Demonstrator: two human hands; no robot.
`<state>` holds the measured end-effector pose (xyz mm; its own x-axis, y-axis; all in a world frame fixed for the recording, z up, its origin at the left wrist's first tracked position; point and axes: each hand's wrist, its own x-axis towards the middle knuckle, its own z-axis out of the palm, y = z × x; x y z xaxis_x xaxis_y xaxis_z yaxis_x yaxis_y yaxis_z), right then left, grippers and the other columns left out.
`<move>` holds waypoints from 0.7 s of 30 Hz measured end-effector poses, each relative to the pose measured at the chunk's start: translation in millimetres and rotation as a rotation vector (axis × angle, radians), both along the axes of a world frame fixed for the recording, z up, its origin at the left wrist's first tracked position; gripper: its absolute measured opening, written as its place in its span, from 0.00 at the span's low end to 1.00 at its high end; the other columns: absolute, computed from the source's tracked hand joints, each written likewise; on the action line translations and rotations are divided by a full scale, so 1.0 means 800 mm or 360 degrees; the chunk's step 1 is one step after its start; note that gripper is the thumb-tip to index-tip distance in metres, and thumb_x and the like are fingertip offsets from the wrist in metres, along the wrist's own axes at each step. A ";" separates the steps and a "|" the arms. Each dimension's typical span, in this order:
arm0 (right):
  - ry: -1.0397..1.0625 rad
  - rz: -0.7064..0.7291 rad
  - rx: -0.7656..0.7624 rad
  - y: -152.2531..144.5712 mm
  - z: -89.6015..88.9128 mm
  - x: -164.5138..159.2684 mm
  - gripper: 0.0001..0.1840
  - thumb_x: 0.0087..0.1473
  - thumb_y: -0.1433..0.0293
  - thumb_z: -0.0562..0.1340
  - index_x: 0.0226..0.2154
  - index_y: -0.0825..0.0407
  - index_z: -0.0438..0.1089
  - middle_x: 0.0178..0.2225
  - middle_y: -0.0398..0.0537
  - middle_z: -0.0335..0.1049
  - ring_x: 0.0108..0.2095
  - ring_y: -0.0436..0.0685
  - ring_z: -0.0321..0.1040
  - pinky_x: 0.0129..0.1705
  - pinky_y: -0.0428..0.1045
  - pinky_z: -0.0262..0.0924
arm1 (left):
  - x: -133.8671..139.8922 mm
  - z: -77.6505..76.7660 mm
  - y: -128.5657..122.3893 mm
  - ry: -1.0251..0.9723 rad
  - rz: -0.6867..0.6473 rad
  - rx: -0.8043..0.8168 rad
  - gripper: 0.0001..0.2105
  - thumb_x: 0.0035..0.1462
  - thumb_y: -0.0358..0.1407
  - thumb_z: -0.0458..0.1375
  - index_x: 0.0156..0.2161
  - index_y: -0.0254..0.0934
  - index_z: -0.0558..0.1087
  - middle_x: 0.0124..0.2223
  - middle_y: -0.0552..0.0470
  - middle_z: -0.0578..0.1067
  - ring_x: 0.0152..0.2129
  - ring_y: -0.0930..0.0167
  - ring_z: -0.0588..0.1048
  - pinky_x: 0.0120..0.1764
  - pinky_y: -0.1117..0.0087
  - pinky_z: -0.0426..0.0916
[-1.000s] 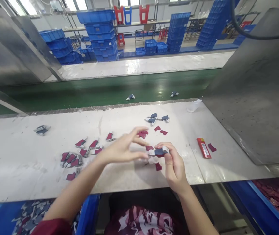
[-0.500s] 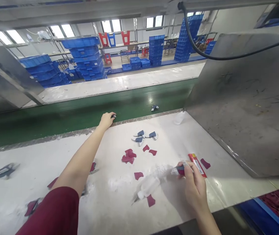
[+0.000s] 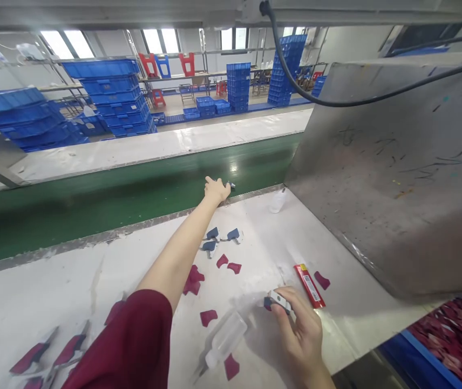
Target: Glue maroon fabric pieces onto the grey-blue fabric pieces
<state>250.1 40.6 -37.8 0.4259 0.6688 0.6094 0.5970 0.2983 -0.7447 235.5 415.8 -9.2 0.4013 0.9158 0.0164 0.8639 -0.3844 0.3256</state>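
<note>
I see a white worktable (image 3: 93,281) with a green conveyor belt (image 3: 93,200) running past its far edge, stacks of blue crates (image 3: 109,97) beyond and a steel chute (image 3: 396,173) on the right. My left hand (image 3: 216,190) is stretched out to the belt's edge, fingers curled around a small part (image 3: 231,185) I can barely make out. My right hand (image 3: 300,335) rests near me, thumb and fingers pinching a blue-and-white piece (image 3: 277,300), just beside a red lighter (image 3: 309,286) and a clear bottle (image 3: 225,340).
</note>
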 end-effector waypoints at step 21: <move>0.0547 0.0022 -0.0171 -0.021 0.010 -0.027 0.15 0.59 0.58 0.64 0.40 0.50 0.79 0.31 0.47 0.71 0.33 0.55 0.68 0.34 0.51 0.64 | -0.188 0.079 -0.254 -0.0511 -0.0755 -0.0146 0.18 0.68 0.47 0.46 0.46 0.38 0.73 0.47 0.46 0.78 0.46 0.62 0.74 0.50 0.63 0.66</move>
<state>228.2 24.0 -29.7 0.5840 0.7286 0.3579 0.3025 0.2138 -0.9288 85.0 212.8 54.0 0.7564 0.6402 0.1343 0.4564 -0.6635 0.5928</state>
